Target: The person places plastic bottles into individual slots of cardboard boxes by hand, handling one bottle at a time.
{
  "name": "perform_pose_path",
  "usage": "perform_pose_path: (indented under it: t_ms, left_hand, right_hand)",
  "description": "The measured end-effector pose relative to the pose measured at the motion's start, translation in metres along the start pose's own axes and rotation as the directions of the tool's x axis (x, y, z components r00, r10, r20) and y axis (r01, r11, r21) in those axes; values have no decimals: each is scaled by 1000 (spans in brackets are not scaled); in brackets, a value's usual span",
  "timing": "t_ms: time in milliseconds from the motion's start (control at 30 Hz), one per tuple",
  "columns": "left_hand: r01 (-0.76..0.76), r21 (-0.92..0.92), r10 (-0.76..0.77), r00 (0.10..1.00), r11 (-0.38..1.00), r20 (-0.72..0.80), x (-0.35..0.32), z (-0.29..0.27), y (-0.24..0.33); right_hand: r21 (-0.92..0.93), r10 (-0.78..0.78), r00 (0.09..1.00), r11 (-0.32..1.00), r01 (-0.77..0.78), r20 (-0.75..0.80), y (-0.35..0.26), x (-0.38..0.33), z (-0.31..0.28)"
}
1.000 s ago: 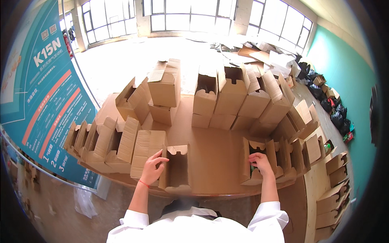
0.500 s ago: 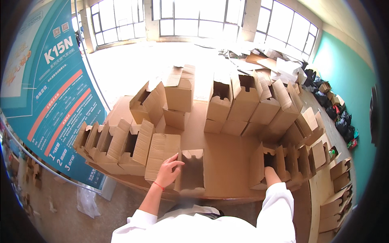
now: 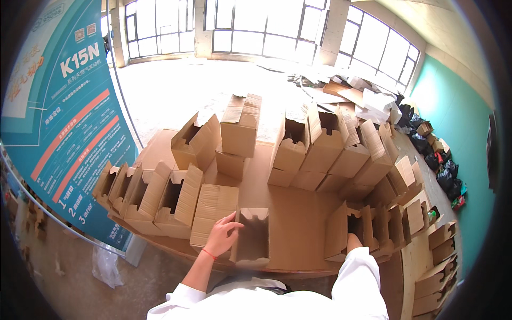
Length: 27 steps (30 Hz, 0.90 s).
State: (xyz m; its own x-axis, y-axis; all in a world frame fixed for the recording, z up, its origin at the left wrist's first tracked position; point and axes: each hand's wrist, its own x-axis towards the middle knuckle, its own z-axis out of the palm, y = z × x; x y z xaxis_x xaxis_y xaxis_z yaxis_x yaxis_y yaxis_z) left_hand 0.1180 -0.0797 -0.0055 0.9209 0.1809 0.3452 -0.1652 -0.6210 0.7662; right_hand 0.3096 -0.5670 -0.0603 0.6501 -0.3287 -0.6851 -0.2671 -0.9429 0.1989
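An open cardboard box [image 3: 254, 246] stands at the near edge of the table in front of me, its inside facing up. My left hand [image 3: 221, 236] lies on its left side, fingers apart, fingertips touching the rim. Beside that hand is a closed brown cardboard panel [image 3: 215, 205]. To the right, my right hand is sunk into another open box [image 3: 336, 232], the first of a row. Only its wrist [image 3: 353, 242] shows above the rim; the fingers and anything they hold are hidden.
Open boxes [image 3: 176, 197] line the left side; stacked boxes [image 3: 332, 146] stand at the back right, two more [image 3: 240, 128] at the back middle. The brown table surface [image 3: 296, 224] lies between my hands. A teal banner [image 3: 80, 122] stands left; black bags [image 3: 445, 178] lie along the right wall.
The view has shifted slightly, so the boxes appear lower in it. My left hand stays at the box's rim; my right hand remains inside the right box, with a little less wrist showing.
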Motion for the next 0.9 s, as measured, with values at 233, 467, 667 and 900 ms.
perform_pose_path:
  t_ms: [233, 467, 667, 900]
  left_hand:
    - [16, -47, -16, 1000, 999, 1, 1, -2, 2]
    - [1, -26, -1, 1000, 1000, 10, 1, 1, -1]
    - [-11, -30, 12, 1000, 999, 21, 3, 2, -1]
    - [-17, -8, 17, 1000, 1000, 11, 1, -1, -2]
  right_hand:
    - [155, 24, 1000, 988, -25, 7, -3, -8, -3]
    - [674, -211, 960, 683, 281, -187, 5, -18, -27]
    - [564, -168, 897, 726, 394, -410, 18, -15, -30]
    - [10, -265, 669, 926, 377, -694, -19, -95, -41]
